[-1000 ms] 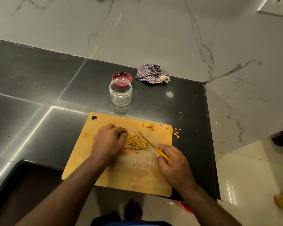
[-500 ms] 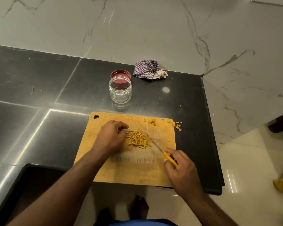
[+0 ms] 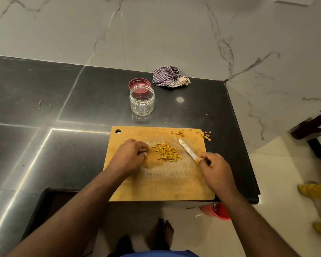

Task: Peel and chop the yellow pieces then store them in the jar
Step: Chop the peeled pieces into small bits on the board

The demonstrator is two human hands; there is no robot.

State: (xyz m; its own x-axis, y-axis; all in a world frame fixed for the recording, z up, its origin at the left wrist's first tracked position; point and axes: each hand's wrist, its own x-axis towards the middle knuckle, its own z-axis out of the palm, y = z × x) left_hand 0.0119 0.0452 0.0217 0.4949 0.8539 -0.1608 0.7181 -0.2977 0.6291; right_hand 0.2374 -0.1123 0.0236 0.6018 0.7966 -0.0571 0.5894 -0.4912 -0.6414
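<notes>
Gripping the knife (image 3: 188,149), your right hand (image 3: 214,166) hides nearly all of its yellow handle. Your left hand (image 3: 129,156) rests curled on the cutting board (image 3: 161,182), its grip's contents unclear, beside the chopped yellow pieces (image 3: 166,152). The empty jar (image 3: 142,100) stands on the table (image 3: 44,108).

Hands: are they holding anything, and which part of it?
The right hand grips the knife by its yellow handle. The left hand rests curled on the cutting board, holding nothing visible.
</notes>
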